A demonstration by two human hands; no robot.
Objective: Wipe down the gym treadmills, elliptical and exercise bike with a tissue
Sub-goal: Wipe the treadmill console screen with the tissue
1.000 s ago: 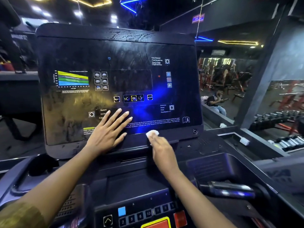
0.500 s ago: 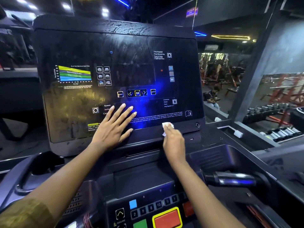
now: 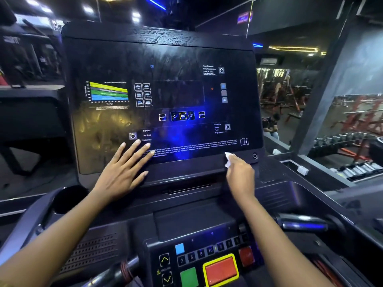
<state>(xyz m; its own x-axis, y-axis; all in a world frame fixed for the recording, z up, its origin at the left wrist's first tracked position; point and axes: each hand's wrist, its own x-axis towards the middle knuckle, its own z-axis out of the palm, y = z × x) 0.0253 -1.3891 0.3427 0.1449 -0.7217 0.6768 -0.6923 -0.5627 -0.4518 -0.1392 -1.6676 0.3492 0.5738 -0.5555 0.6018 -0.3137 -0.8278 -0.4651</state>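
Note:
A treadmill's big black console screen (image 3: 165, 96) fills the view, smeared and reflecting blue and yellow light. My left hand (image 3: 124, 172) rests flat on its lower left part with fingers spread. My right hand (image 3: 240, 177) pinches a small white tissue (image 3: 228, 159) against the screen's bottom edge, near the lower right corner and just left of a round socket (image 3: 255, 156).
Below the screen sits a keypad (image 3: 207, 259) with number keys, a green button and a yellow-framed red button. A cup holder (image 3: 68, 199) lies at the left, a handle grip (image 3: 300, 224) at the right. Dumbbell racks (image 3: 352, 168) and a seated person (image 3: 271, 126) are beyond at the right.
My right hand has slid the tissue to the right along the screen's bottom edge, from near the middle to near the right corner. My left hand has stayed flat on the screen.

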